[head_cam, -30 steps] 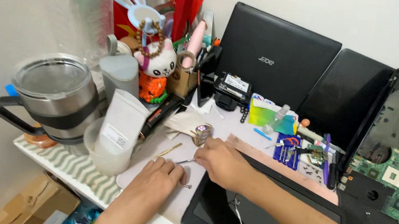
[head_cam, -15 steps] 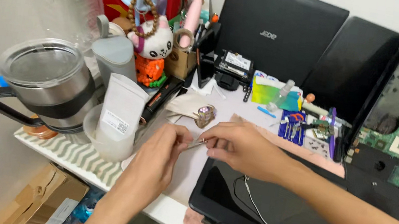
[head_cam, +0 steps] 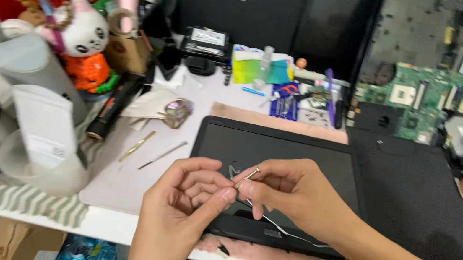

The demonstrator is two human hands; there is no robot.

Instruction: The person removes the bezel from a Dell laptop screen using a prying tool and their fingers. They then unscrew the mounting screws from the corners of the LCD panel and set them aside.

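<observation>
A thin metal pin [head_cam: 246, 178] is pinched between the two hands, its upper end tilted up and to the right. The left hand [head_cam: 183, 201] is curled narrow, thumb and forefinger closed on the lower end of the pin, the remaining fingers folded in toward the palm. The right hand [head_cam: 289, 192] is likewise closed on the pin from the other side, its fingertips [head_cam: 247, 189] touching those of the left hand.

Directly beneath both hands a black laptop lid [head_cam: 276, 154] is laid flat on a pink mat [head_cam: 280, 121]; a thin grey cable [head_cam: 289, 234] is seen running from under the right hand across the lid's near edge. Beyond the left hand, on the white table [head_cam: 117, 180], two slim metal tools [head_cam: 151, 150] are lying side by side, and further off a small crumpled shiny object [head_cam: 176, 111] is seen. Far to the left of the left hand stands a white plastic container [head_cam: 42, 141], with a cat figurine [head_cam: 85, 39] behind it. Well beyond the right hand, a green circuit board [head_cam: 419, 104] is set inside an opened laptop base.
</observation>
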